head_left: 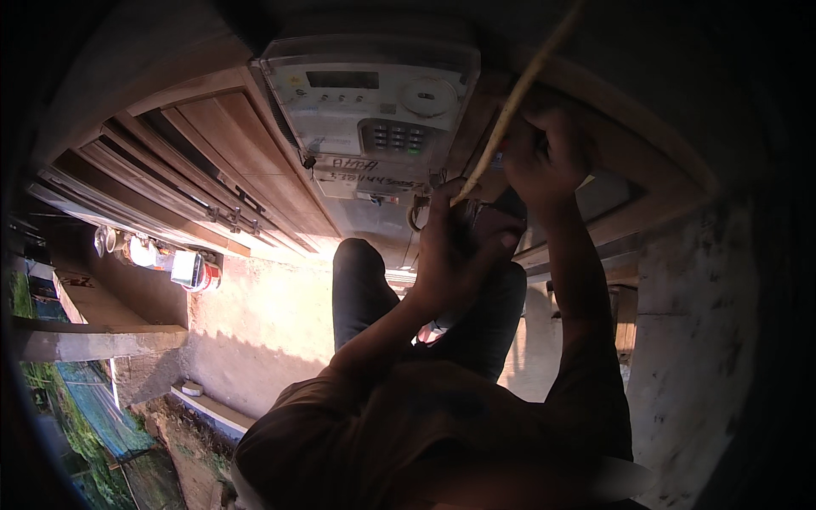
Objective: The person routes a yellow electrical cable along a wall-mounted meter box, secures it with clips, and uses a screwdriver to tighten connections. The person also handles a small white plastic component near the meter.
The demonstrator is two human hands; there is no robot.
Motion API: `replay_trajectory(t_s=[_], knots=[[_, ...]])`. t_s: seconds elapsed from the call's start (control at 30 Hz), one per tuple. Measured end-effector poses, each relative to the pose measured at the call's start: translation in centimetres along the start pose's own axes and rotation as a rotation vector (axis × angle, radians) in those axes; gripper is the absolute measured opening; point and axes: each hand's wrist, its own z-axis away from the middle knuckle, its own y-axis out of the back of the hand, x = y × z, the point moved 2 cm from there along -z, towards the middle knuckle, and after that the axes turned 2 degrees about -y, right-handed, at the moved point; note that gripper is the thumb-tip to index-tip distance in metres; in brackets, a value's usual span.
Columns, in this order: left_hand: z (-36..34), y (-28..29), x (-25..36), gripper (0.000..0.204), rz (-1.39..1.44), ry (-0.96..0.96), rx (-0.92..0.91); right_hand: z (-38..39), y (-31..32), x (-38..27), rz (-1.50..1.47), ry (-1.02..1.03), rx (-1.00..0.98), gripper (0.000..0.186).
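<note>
The work in hand appears to be handling the yellow cable (520, 92) beside the pale electricity meter (336, 119), with both hands brought in close to its lower right. The cable slants down along the meter's right side, its lower visible end meeting the fingers of the left hand (449, 268), below the meter's lower right corner. A short loop (414, 218) of similar colour hangs just left of those fingers. The left grip is partly curled, a finger against the cable and the thumb apart; shadow hides whether it pinches the cable or some dark thing beside it. The right hand (557, 161) is bent inward on the cable's far side from the meter; I cannot tell whether its grip is closed on anything. As I judge it, the next move calls for a steady cable and care not to strain the part near the loop.

The meter's clear-fronted case encloses a dark display (342, 80) and, lower down, a keypad (398, 138). Well apart, to the meter's lower left beyond the wooden doors (229, 153), stands a white and red bucket (201, 272) near some metal vessels (104, 241); their contents are too small to make out.
</note>
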Motion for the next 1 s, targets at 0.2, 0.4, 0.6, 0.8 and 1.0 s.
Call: replay_trajectory(t_s=[0.2,0.4,0.6,0.8,1.0], knots=[[0.0,-0.1,0.0,0.076,0.072,0.029,0.002,-1.1,0.5,0.5,-0.248,-0.117,0.235,0.019],[0.0,-0.4,0.2,0.065,0.059,-0.002,-0.033,-1.0,0.4,0.7,-0.373,-0.222,0.294,0.022],[-0.1,-0.1,0.1,0.065,0.006,-0.003,-0.049,-0.7,0.2,0.1,0.019,-0.012,0.113,0.029],[-0.4,-0.1,0.3,0.065,-0.012,-0.046,-0.047,-0.8,0.1,-0.3,-0.074,-0.052,0.047,0.043],[-0.4,-0.1,0.2,0.064,0.042,-0.035,-0.036,-0.7,-0.3,0.1,-0.1,-0.1,-0.199,0.055]])
